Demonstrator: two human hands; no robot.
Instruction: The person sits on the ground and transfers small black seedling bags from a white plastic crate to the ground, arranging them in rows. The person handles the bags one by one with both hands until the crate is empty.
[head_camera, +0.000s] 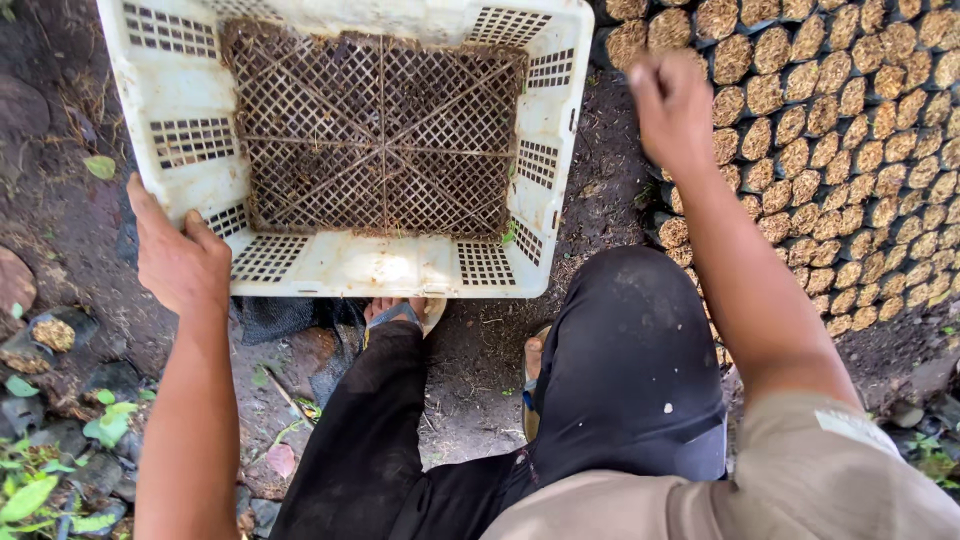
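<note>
Our left hand (180, 262) grips the white crate (350, 150); our right hand (672, 105) is a closed fist, holding nothing we can see. The crate might tip, since one hand holds it.

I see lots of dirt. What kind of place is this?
Probably an outdoor plant nursery. Rows of small soil-filled bags stand packed together on dark bare ground, and the left hand holds a dirty white plastic crate.

No labels, signs or screens in view. Only packaging: rows of small black seedling bags (840, 150), round tops, packed w/ tan-brown fill, massed tight at upper right, running down the right edge. One stray bag (54, 333) of same kind sits on dirt at left, near green leaves.
</note>
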